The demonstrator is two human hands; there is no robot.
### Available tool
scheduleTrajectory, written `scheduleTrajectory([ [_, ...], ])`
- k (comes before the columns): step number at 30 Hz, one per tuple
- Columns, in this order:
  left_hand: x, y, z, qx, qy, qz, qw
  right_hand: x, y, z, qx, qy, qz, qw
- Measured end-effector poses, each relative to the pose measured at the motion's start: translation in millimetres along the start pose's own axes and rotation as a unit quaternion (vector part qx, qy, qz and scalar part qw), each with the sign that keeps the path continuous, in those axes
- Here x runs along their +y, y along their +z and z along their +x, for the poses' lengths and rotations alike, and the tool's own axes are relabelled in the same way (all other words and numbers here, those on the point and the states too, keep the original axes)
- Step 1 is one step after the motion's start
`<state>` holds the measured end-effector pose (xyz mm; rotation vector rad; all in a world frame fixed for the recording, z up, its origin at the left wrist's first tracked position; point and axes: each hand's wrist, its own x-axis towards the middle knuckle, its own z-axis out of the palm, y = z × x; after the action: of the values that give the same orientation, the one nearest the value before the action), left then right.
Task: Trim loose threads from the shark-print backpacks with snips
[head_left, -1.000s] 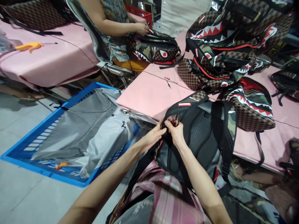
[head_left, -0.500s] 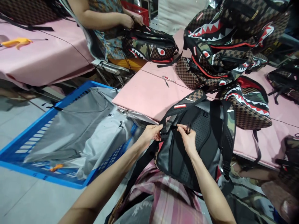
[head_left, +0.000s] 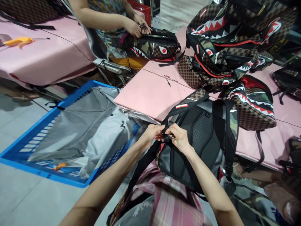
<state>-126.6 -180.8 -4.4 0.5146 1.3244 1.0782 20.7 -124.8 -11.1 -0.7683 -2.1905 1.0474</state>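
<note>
A black backpack point(head_left: 199, 141) leans against the table edge over my lap, its padded back panel and shoulder straps facing me. At its left side, my left hand point(head_left: 152, 133) pinches the black buckle point(head_left: 165, 138) at the lower end of the checkered shoulder strap point(head_left: 191, 99). My right hand point(head_left: 180, 136) is closed close beside it, touching the same buckle area. In its fingers are small dark snips point(head_left: 171, 135) with a shiny edge, partly hidden by the fingers. The webbing between the two hands is mostly covered.
A blue crate point(head_left: 54, 177) lined with grey fabric stands on the floor at left. Shark-pattern backpacks point(head_left: 216, 59) are piled on the pink table point(head_left: 145, 91), near pens point(head_left: 168, 81). Across from me, a co-worker's hands point(head_left: 138, 28) work over another backpack. A yellow-handled tool point(head_left: 18, 41) lies far left.
My right hand has moved left from over the back panel to the buckle, meeting my left hand, which stays in place. The co-worker's hands have shifted right over their backpack.
</note>
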Motion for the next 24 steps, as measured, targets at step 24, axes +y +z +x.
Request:
scheduleTrajectory([
  [24, -86.8, -59.0, -18.8, -0.065, 0.092, 0.353, 0.929, 36.5, -50.3, -78.5, 0.315, 0.270, 0.247, 0.876],
])
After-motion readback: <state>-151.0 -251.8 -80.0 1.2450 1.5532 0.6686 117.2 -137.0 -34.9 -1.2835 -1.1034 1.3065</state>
